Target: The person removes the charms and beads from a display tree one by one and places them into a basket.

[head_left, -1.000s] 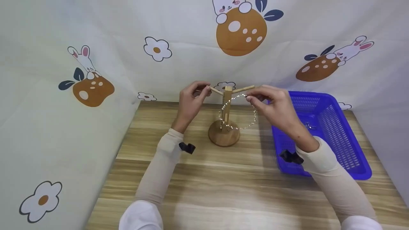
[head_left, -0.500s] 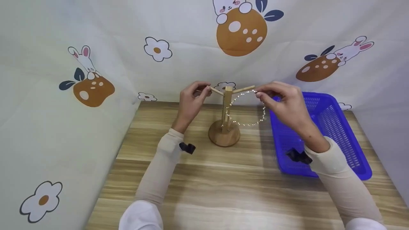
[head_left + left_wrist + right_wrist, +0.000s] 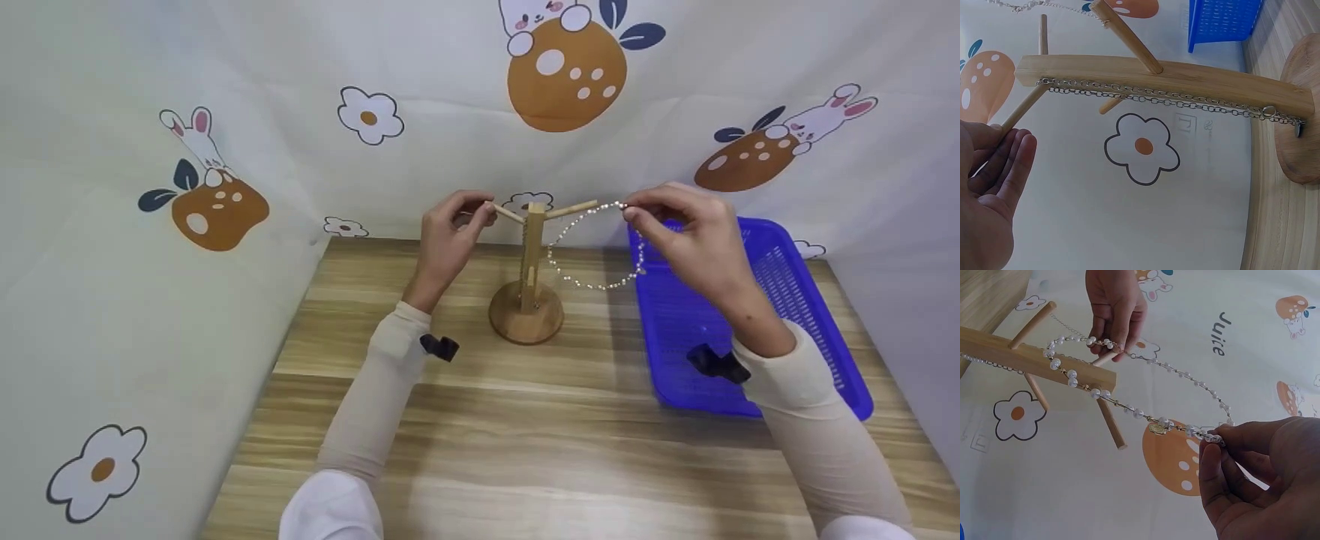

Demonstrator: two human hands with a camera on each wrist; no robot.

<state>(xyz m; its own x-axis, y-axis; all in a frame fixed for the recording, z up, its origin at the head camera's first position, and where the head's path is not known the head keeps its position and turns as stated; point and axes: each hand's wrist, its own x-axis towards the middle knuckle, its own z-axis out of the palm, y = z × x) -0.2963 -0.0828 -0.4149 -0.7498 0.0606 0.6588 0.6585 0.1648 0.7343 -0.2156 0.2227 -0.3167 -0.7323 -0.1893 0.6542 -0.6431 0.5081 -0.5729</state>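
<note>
My left hand (image 3: 450, 232) pinches the tip of the left peg (image 3: 510, 213) on a wooden jewelry stand (image 3: 534, 247). From that same peg a silver chain necklace (image 3: 1185, 105) hangs down along the post, with a small ring and a dark pendant at its low end. Thumb and fingertips of my right hand (image 3: 697, 240) pinch a pearl-bead necklace (image 3: 1139, 414), which hangs as a round loop right of the post. Its upper edge runs close by the tip of the right peg (image 3: 574, 209). A gold-coloured charm sits among the pearls in the right wrist view.
A blue plastic basket (image 3: 675, 367) stands on the wood-grain table (image 3: 480, 450) at the right, partly under my right forearm. Behind the stand rises a pale cloth backdrop (image 3: 442, 67) printed with rabbits, fruit and flowers. The stand's round base (image 3: 525, 326) rests on the table.
My right hand has moved to the right and slightly up, carrying the pearl necklace from in front of the post to beside it. My left hand stays on the left peg.
</note>
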